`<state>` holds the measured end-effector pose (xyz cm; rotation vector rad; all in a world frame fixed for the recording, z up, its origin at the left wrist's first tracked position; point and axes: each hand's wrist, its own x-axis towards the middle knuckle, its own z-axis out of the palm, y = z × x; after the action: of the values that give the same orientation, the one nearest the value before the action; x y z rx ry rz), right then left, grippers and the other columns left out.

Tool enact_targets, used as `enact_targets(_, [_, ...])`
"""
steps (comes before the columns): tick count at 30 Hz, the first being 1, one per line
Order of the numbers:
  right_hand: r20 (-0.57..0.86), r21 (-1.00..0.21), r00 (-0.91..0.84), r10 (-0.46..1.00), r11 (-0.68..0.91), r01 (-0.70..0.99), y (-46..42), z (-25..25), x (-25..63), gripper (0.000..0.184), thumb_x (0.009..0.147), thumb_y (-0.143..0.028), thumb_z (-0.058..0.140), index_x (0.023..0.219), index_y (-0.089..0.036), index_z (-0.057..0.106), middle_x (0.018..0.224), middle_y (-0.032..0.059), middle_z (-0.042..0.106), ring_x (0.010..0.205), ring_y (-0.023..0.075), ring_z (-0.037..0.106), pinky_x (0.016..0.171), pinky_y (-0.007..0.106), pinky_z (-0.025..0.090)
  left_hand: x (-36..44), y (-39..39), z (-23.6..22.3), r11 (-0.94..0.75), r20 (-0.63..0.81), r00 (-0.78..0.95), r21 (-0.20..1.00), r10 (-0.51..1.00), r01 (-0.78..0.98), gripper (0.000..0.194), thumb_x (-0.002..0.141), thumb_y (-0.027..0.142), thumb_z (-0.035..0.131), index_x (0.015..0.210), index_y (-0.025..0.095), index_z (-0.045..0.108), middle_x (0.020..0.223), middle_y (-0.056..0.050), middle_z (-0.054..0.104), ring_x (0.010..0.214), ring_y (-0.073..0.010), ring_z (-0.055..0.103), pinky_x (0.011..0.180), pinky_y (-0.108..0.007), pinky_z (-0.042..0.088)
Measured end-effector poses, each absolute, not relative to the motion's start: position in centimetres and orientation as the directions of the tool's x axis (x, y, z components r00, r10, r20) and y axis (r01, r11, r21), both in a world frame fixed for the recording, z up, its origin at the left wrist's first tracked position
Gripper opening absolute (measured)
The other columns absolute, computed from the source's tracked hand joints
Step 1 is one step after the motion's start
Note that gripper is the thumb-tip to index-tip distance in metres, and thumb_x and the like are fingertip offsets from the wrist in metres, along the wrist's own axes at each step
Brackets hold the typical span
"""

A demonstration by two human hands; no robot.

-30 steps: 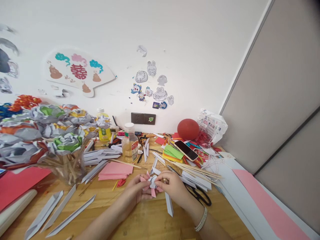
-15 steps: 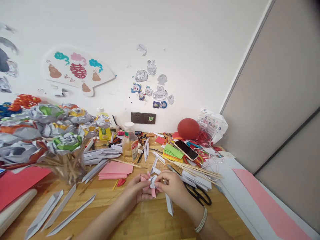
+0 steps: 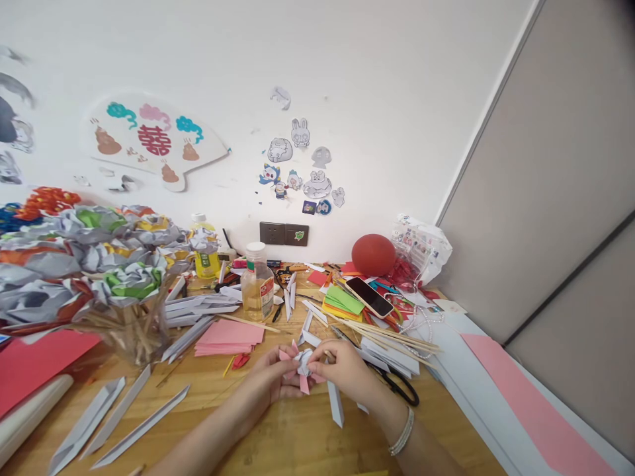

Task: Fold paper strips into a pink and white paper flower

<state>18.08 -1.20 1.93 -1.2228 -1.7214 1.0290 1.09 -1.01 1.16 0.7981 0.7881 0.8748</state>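
Observation:
A small folded paper flower point(image 3: 304, 362), white in the middle with pink petals sticking out, is held above the wooden table. My left hand point(image 3: 272, 375) supports it from the left, fingers curled beneath and thumb on its edge. From the right, my right hand point(image 3: 338, 367) pinches the white centre between thumb and fingertips. A folded white paper strip point(image 3: 335, 402) lies below my right hand. Black-handled scissors point(image 3: 401, 386) rest behind the right wrist, partly hidden. Left of the flower lies a stack of pink paper sheets point(image 3: 231, 336).
Finished paper flowers on sticks point(image 3: 131, 284) fill a container on the left. A glue bottle point(image 3: 256, 284), a phone point(image 3: 370, 297), thin wooden sticks point(image 3: 397, 336) and a red balloon point(image 3: 374, 255) stand or lie toward the wall. White folded strips point(image 3: 141, 426) lie front left.
My right hand has shifted very slightly at the flower's centre. The left hand and the flower stay nearly in place.

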Motion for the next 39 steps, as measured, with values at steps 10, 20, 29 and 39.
enact_targets(10, [0.144, -0.903, -0.248, 0.958, 0.23, 0.363, -1.3, 2.1, 18.0, 0.012, 0.068, -0.01, 0.064, 0.072, -0.018, 0.072, 0.069, -0.0006, 0.065, 0.064, 0.0127, 0.057, 0.057, 0.02, 0.041, 1.1, -1.3, 1.4, 0.402, -0.239, 0.448, 0.86, 0.861, -0.313, 0.033, 0.067, 0.026, 0.074, 0.08, 0.02, 0.044, 0.068, -0.004, 0.072, 0.068, -0.0223, 0.071, 0.059, -0.028, 0.053])
enact_targets(20, [0.244, -0.752, -0.256, 0.935, 0.349, 0.559, -1.8, 2.8, 17.7, 0.013, 0.071, -0.01, 0.064, 0.071, -0.021, 0.07, 0.075, -0.0006, 0.066, 0.074, 0.0148, 0.059, 0.067, 0.023, 0.04, 1.2, -1.4, 1.8, 0.404, -0.257, 0.423, 0.862, 0.869, -0.306, 0.035, 0.064, 0.025, 0.075, 0.078, 0.02, 0.044, 0.066, -0.003, 0.072, 0.066, -0.0217, 0.071, 0.059, -0.029, 0.053])
enact_targets(29, [0.217, -0.736, -0.229, 0.949, 0.313, 0.6, -2.1, 3.0, 17.7, 0.011, 0.07, -0.011, 0.064, 0.07, -0.022, 0.069, 0.073, -0.0024, 0.067, 0.071, 0.0142, 0.058, 0.064, 0.022, 0.038, 1.0, -1.3, 1.5, 0.411, -0.25, 0.44, 0.852, 0.863, -0.323, 0.032, 0.066, 0.023, 0.074, 0.078, 0.019, 0.044, 0.068, -0.004, 0.072, 0.068, -0.0223, 0.071, 0.061, -0.029, 0.054])
enact_targets(39, [0.174, -0.776, -0.214, 0.961, 0.267, 0.571, -1.8, 2.7, 17.7, 0.009, 0.067, -0.014, 0.069, 0.069, -0.022, 0.07, 0.074, -0.0022, 0.068, 0.074, 0.0157, 0.06, 0.066, 0.023, 0.039, 1.2, -1.3, 1.8, 0.428, -0.268, 0.438, 0.844, 0.858, -0.322, 0.034, 0.062, 0.024, 0.076, 0.078, 0.019, 0.047, 0.066, -0.004, 0.071, 0.063, -0.02, 0.069, 0.06, -0.029, 0.054])
